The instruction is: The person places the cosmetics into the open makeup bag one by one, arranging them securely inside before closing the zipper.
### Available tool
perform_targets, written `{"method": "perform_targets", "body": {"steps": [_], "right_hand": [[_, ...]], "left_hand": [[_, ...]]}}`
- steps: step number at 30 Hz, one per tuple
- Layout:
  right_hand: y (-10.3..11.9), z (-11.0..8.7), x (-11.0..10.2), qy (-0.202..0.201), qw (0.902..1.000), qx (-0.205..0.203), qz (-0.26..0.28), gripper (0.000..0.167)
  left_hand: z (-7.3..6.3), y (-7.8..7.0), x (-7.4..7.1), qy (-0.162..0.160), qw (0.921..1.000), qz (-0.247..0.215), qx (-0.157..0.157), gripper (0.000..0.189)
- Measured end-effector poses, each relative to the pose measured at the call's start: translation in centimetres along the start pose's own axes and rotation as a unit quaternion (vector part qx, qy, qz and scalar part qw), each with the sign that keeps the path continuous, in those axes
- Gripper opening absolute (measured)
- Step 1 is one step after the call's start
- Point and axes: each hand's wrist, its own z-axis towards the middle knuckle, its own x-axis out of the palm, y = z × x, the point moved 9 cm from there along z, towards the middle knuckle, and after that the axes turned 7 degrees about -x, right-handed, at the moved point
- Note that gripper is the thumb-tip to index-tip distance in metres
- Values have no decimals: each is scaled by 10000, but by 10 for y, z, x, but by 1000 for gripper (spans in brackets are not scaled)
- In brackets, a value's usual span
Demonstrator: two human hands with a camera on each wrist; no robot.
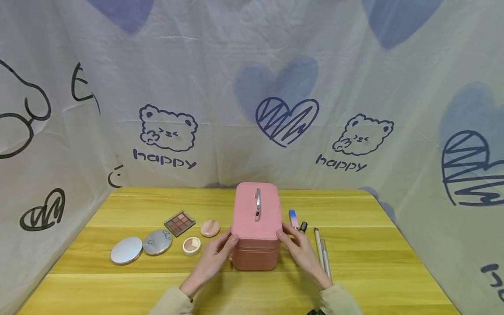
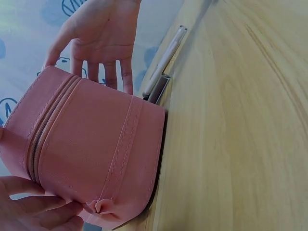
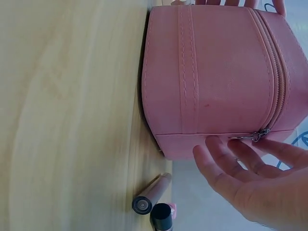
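Note:
A pink makeup case (image 1: 256, 256) with a metal handle (image 1: 257, 204) on its lid sits on the table. The zip (image 2: 50, 127) round its lid is closed. At its left side, my left hand (image 1: 214, 253) touches the case, with the thumb near the lid's front edge. On the opposite side my right hand (image 1: 301, 251) has its thumb by the lid's right edge. In the right wrist view, this hand's slightly bent, spread fingers (image 3: 221, 161) lie against the side beside the zip pull (image 3: 257, 135). Neither hand's fingers wrap round the case.
Left on the table (image 1: 118, 288) are two round compacts (image 1: 127, 250) (image 1: 157, 242), an eyeshadow palette (image 1: 180, 223), a small round three-colour pan (image 1: 191, 246) and a powder puff (image 1: 210, 228). Right of the case lie a blue-capped tube (image 1: 293, 218), a black-capped tube (image 1: 303, 226) and two brushes (image 1: 326, 258).

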Motion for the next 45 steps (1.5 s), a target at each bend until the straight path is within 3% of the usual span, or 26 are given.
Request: {"method": "perform_targets", "body": {"steps": [11, 19, 23, 30, 39, 42, 45], "right_hand": [[0, -2, 8, 148, 9998, -67, 83, 51], [-2, -3, 8, 95, 9999, 8, 107, 51], [1, -5, 5, 6, 9999, -90, 91, 49], [8, -7, -5, -386, 9974, -428, -442, 46], [18, -8, -9, -481, 9940, -972, -145, 46], [22, -9, -10, -557, 9914, -1143, -318, 44], [29, -11, -14, -899, 9803, -1576, -777, 42]], "left_hand": [[-8, 1, -2, 66, 9999, -103, -47, 52], [-12, -2, -3, -44, 9998, 6, 177, 48], [-13, -5, -3, -40, 9997, 76, 241, 50], [-13, -14, -4, -213, 9995, 147, 199, 51], [-13, -26, -3, -43, 9977, -650, 166, 46], [-12, -30, -4, -33, 9948, -1002, 198, 45], [-10, -34, -5, -34, 9924, -1194, 293, 46]]}}
